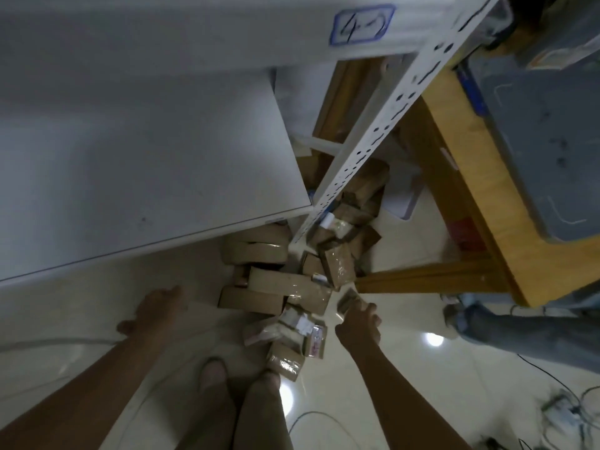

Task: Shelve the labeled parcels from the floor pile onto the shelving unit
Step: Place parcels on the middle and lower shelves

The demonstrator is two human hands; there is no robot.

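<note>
A pile of brown cardboard parcels (pixel 289 287) wrapped in clear tape lies on the pale floor below me, some with white labels. My right hand (pixel 358 323) pinches a small taped parcel (pixel 347 300) at the pile's right edge, just above the floor. My left hand (pixel 156 308) hangs to the left of the pile with loosely bent fingers and holds nothing. The white shelving unit (pixel 136 157) fills the upper left; its perforated upright (pixel 373 131) runs diagonally over the pile. A blue-framed tag (pixel 362 24) marks the shelf edge.
A wooden table (pixel 467 177) stands at the right with a grey bin (pixel 545 138) on it. Another person's jeans leg (pixel 526 332) is at the right. Cables (pixel 552 401) trail over the floor at lower right. My own legs (pixel 233 410) are below.
</note>
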